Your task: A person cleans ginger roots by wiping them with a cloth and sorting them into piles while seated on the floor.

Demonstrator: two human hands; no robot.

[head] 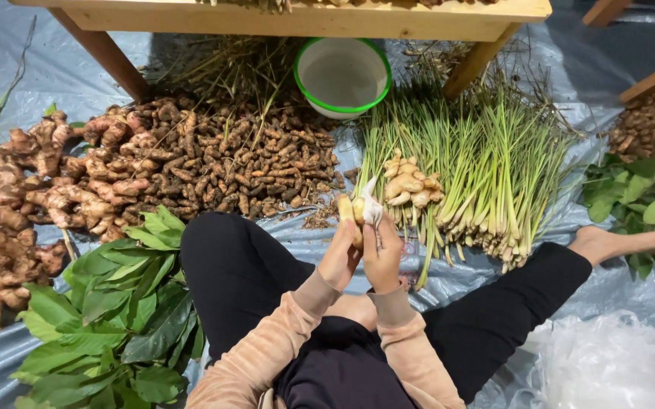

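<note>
Pale yellow root pieces (349,210) with white papery husk (371,204), held upright above lap, before lemongrass

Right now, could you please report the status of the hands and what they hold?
Left hand grips a pale root piece. Right hand holds a thin white bag against it. Lemongrass just ahead, nothing blocking.

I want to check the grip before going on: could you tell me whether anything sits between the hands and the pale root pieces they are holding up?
Nothing visible does. The left hand and right hand both close directly on the pale root pieces, raised above the lap, apart from the lemongrass bundle.
</note>
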